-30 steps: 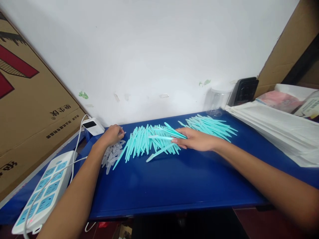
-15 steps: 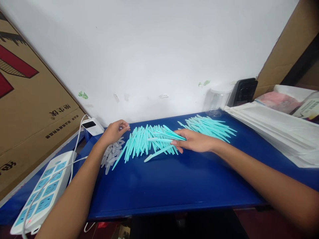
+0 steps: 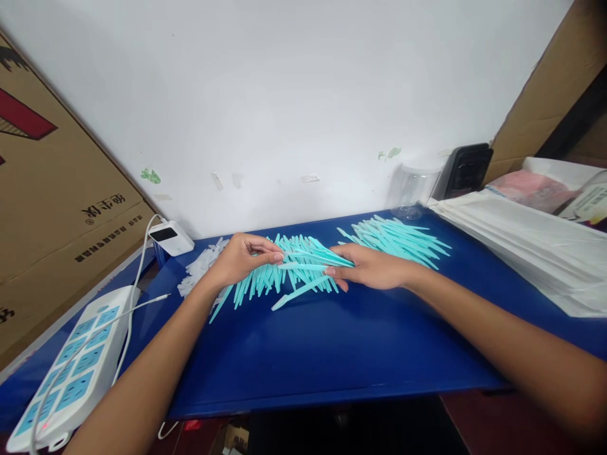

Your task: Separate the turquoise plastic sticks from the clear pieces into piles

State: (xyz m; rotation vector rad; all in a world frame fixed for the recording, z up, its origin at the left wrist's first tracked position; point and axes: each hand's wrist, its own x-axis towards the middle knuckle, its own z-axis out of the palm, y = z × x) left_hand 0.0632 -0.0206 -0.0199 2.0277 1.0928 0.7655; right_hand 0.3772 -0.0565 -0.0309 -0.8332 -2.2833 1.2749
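Observation:
My right hand grips a fanned bunch of turquoise eyebrow razors by their handle ends, tips to the left. One of them angles down, apart from the others. With thumb and fingers pinched, my left hand meets the tip of one held razor; a small clear blade cap, mostly hidden by the fingers, seems to be in the pinch. Below and behind both hands lies a pile of turquoise razors. Left of it, partly behind my left hand, is a heap of translucent caps.
A second razor pile lies at the right on the blue table. Behind it stands a clear jar. White sheets are stacked far right. A power strip, cables and a white device sit left, near a cardboard box.
My left hand has moved right, from beside the cap heap to the tips of the held razors. My right hand keeps its grip in nearly the same place.

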